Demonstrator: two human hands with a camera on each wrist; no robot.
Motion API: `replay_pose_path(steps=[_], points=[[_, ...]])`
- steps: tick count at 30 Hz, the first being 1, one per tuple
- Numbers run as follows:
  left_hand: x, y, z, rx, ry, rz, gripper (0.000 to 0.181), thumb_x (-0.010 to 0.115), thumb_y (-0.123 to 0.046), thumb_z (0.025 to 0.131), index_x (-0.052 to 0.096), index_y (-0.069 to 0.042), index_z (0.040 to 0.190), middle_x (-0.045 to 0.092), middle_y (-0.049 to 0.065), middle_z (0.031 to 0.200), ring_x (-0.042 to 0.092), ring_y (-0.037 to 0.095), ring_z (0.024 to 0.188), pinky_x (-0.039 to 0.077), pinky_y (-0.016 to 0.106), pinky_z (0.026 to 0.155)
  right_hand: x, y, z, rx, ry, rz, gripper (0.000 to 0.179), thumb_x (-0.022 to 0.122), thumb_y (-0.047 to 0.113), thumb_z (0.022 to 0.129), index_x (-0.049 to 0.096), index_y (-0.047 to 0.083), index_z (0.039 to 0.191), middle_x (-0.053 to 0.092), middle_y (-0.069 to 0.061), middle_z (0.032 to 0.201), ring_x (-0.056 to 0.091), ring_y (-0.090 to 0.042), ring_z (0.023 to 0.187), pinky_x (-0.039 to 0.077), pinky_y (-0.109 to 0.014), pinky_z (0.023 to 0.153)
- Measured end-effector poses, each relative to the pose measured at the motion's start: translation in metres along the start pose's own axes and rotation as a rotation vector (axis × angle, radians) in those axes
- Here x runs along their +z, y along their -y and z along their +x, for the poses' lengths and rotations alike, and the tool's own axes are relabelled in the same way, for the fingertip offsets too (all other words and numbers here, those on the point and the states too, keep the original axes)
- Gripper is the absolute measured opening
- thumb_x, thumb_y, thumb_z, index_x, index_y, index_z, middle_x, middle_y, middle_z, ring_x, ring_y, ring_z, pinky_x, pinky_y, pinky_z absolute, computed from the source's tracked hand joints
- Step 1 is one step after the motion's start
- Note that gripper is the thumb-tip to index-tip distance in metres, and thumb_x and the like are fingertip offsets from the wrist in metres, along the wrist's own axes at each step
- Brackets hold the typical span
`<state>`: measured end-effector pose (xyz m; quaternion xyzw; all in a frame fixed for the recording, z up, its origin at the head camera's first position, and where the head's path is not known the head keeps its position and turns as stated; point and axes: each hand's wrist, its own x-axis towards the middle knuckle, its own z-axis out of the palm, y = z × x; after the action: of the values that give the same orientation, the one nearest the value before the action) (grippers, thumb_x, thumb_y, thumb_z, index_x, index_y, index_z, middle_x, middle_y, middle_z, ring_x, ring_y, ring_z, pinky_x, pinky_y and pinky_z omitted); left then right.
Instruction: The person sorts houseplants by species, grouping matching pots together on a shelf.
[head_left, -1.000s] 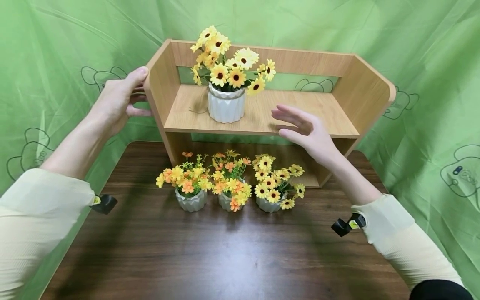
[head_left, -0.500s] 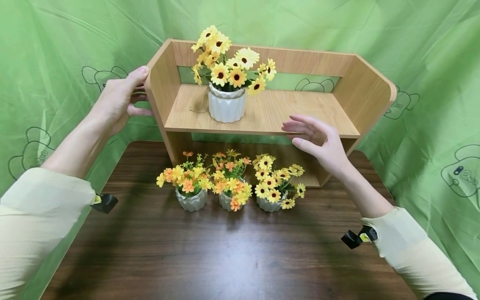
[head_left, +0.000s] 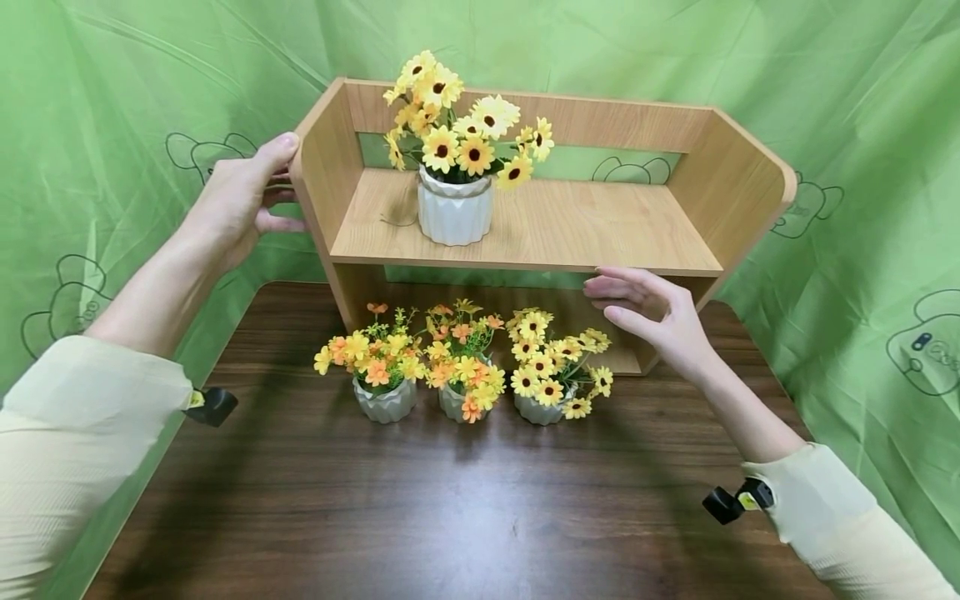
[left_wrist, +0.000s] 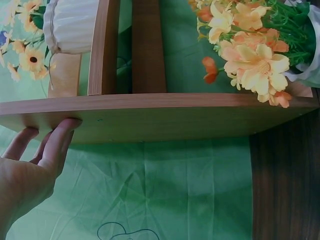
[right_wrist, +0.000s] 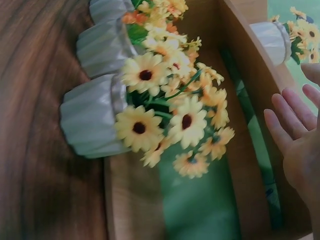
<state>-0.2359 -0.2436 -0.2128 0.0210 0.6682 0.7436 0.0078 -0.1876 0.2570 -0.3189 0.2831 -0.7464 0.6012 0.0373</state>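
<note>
My left hand (head_left: 232, 196) is at the left side panel of a wooden two-tier shelf (head_left: 600, 221). In the left wrist view its fingertips (left_wrist: 67, 125) touch the panel's outer face. A white ribbed pot (head_left: 455, 208) of yellow daisies with dark centres stands upright on the upper board. My right hand (head_left: 660, 321) hovers in front of the shelf's right half, fingers extended and nothing in them. Just left of it and lower, another potted daisy plant (head_left: 542, 392) stands on the table; the right wrist view shows its pot (right_wrist: 92, 117) closely.
Two more white pots, the left one (head_left: 384, 400) and the middle one (head_left: 457, 400), hold orange and yellow flowers on the dark wooden table (head_left: 450, 517). They stand in a row before the shelf's lower tier. A green curtain (head_left: 600, 50) surrounds the table.
My right hand has moved down and to the right, from in front of the upper board to below its front edge. The left hand and the pots have stayed in place.
</note>
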Motion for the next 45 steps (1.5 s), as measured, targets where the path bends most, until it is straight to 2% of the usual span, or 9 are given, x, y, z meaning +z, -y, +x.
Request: replay_pose_path(steps=[5, 10, 13, 16, 19, 26, 34, 41, 45], points=[[0.000, 0.001, 0.000, 0.000, -0.001, -0.001, 0.057, 0.071, -0.041, 0.096, 0.060, -0.008, 0.141, 0.059, 0.004, 0.128, 0.064, 0.019, 0.109, 0.069, 0.034, 0.071, -0.005, -0.015, -0.011, 0.031, 0.002, -0.011, 0.049, 0.064, -0.004, 0.097, 0.055, 0.002, 0.144, 0.067, -0.024, 0.133, 0.071, -0.021, 0.119, 0.060, -0.026, 0.103], [0.001, 0.001, 0.000, 0.000, 0.001, -0.003, 0.054, 0.071, -0.040, 0.095, 0.062, -0.008, 0.138, 0.061, 0.004, 0.127, 0.065, 0.019, 0.110, 0.069, 0.035, 0.072, -0.010, -0.031, -0.020, 0.046, 0.004, 0.016, 0.050, 0.064, -0.006, 0.096, 0.053, -0.002, 0.145, 0.065, -0.028, 0.133, 0.070, -0.024, 0.119, 0.060, -0.032, 0.104], [0.001, 0.000, 0.000, 0.000, -0.001, -0.001, 0.056, 0.072, -0.040, 0.095, 0.062, -0.008, 0.139, 0.061, 0.004, 0.128, 0.065, 0.019, 0.110, 0.069, 0.035, 0.072, -0.014, -0.038, -0.025, 0.055, 0.006, 0.006, 0.050, 0.064, -0.005, 0.097, 0.052, -0.004, 0.145, 0.068, -0.021, 0.133, 0.070, -0.021, 0.119, 0.060, -0.029, 0.105], [0.001, 0.000, 0.000, -0.002, -0.005, 0.000, 0.057, 0.072, -0.040, 0.095, 0.060, -0.008, 0.141, 0.061, 0.004, 0.128, 0.065, 0.019, 0.110, 0.069, 0.035, 0.072, -0.017, -0.044, -0.030, 0.083, 0.003, -0.035, 0.049, 0.064, -0.002, 0.098, 0.053, 0.001, 0.145, 0.071, -0.010, 0.131, 0.071, -0.019, 0.118, 0.058, -0.023, 0.104], [0.001, 0.000, 0.000, -0.003, -0.004, 0.000, 0.057, 0.072, -0.040, 0.095, 0.060, -0.008, 0.141, 0.060, 0.004, 0.129, 0.065, 0.020, 0.111, 0.069, 0.035, 0.072, -0.019, -0.052, -0.036, 0.108, 0.004, -0.076, 0.047, 0.064, 0.001, 0.099, 0.056, 0.005, 0.145, 0.072, -0.007, 0.129, 0.070, -0.022, 0.119, 0.057, -0.019, 0.102], [0.000, 0.000, 0.001, -0.002, -0.003, -0.003, 0.058, 0.071, -0.040, 0.096, 0.059, -0.008, 0.142, 0.060, 0.004, 0.130, 0.064, 0.021, 0.112, 0.069, 0.035, 0.072, -0.017, -0.071, -0.052, 0.158, -0.003, -0.141, 0.040, 0.067, 0.005, 0.099, 0.061, 0.006, 0.138, 0.069, -0.021, 0.124, 0.069, -0.020, 0.114, 0.058, -0.017, 0.095], [0.000, -0.001, 0.000, -0.001, 0.004, 0.001, 0.060, 0.071, -0.041, 0.096, 0.058, -0.008, 0.144, 0.060, 0.004, 0.130, 0.064, 0.020, 0.111, 0.069, 0.034, 0.071, -0.013, -0.093, -0.068, 0.182, 0.018, -0.084, 0.038, 0.066, 0.002, 0.098, 0.059, -0.002, 0.136, 0.068, -0.026, 0.121, 0.072, -0.015, 0.109, 0.062, -0.020, 0.091], [0.001, -0.001, 0.000, 0.005, 0.002, 0.002, 0.059, 0.072, -0.041, 0.095, 0.059, -0.008, 0.143, 0.060, 0.004, 0.129, 0.064, 0.020, 0.111, 0.069, 0.034, 0.071, -0.008, -0.109, -0.075, 0.138, 0.061, -0.064, 0.040, 0.064, -0.006, 0.096, 0.057, -0.010, 0.135, 0.065, -0.027, 0.127, 0.069, -0.017, 0.116, 0.058, -0.017, 0.098], [0.000, -0.001, 0.000, 0.005, 0.000, 0.003, 0.059, 0.072, -0.041, 0.095, 0.059, -0.008, 0.143, 0.060, 0.004, 0.129, 0.065, 0.020, 0.110, 0.069, 0.034, 0.071, -0.005, -0.115, -0.080, 0.155, 0.065, -0.118, 0.040, 0.065, -0.006, 0.094, 0.058, -0.009, 0.134, 0.062, -0.028, 0.132, 0.065, -0.007, 0.118, 0.054, -0.014, 0.102]])
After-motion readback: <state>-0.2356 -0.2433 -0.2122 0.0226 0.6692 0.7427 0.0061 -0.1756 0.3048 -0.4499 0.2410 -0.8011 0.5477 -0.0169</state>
